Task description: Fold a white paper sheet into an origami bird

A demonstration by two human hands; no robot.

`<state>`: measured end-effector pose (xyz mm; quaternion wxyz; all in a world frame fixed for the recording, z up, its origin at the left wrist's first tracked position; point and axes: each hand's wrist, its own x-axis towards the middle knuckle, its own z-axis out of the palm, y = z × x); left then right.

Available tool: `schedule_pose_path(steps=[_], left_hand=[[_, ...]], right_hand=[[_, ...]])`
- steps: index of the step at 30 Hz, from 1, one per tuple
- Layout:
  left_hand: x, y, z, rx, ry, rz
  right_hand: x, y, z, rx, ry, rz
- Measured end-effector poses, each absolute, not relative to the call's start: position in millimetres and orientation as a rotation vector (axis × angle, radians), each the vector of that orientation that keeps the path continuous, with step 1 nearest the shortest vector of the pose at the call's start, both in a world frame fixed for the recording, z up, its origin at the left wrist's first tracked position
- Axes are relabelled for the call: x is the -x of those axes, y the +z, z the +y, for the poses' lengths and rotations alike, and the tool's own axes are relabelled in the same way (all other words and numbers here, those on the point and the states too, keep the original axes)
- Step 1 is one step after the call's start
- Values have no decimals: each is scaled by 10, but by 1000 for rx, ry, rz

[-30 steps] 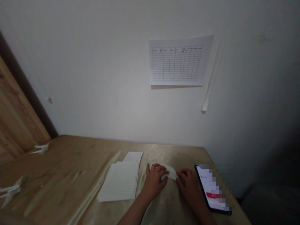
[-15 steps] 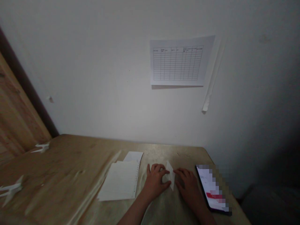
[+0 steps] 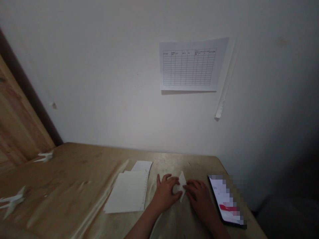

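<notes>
A small folded piece of white paper (image 3: 182,181), pointed at its far and near ends, is on the table between my two hands. My left hand (image 3: 166,191) holds its left side, thumb low and forefinger higher, with the other fingers spread. From the right, my right hand (image 3: 199,192) pinches the paper's edge with thumb and fingertips. Part of the paper is hidden behind the fingers. Left of my left hand lies a stack of white paper sheets (image 3: 128,191).
A phone (image 3: 221,196) with a lit screen lies at the table's right edge. Folded white paper shapes (image 3: 12,200) rest on the far left of the brown-covered table (image 3: 74,186). A printed grid sheet (image 3: 188,66) hangs on the wall behind.
The folded paper has tilted slightly, its far tip shifting right and its near tip left. My right fingertips have moved a little left onto it. My left hand stays nearly still.
</notes>
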<state>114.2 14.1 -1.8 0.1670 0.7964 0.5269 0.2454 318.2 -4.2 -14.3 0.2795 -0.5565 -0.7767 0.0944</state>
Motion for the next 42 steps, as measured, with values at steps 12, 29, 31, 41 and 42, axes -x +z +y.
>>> schedule_pose_path(steps=[12, 29, 31, 41, 42], left_hand=[[-1133, 0, 144, -2315, 601, 1500], [-1160, 72, 124, -2284, 646, 1589], [-1155, 72, 119, -2299, 641, 1581], [-1157, 70, 132, -2327, 641, 1568], [-1158, 74, 132, -2325, 639, 1566]], right_hand=[[-3186, -155, -37, 1481, 304, -2036], [-3203, -198, -8, 1457, 241, -2124], [-3206, -203, -4, 1460, 221, -2130], [-3191, -202, -4, 1421, 229, -2136], [-3189, -197, -6, 1419, 231, -2131]])
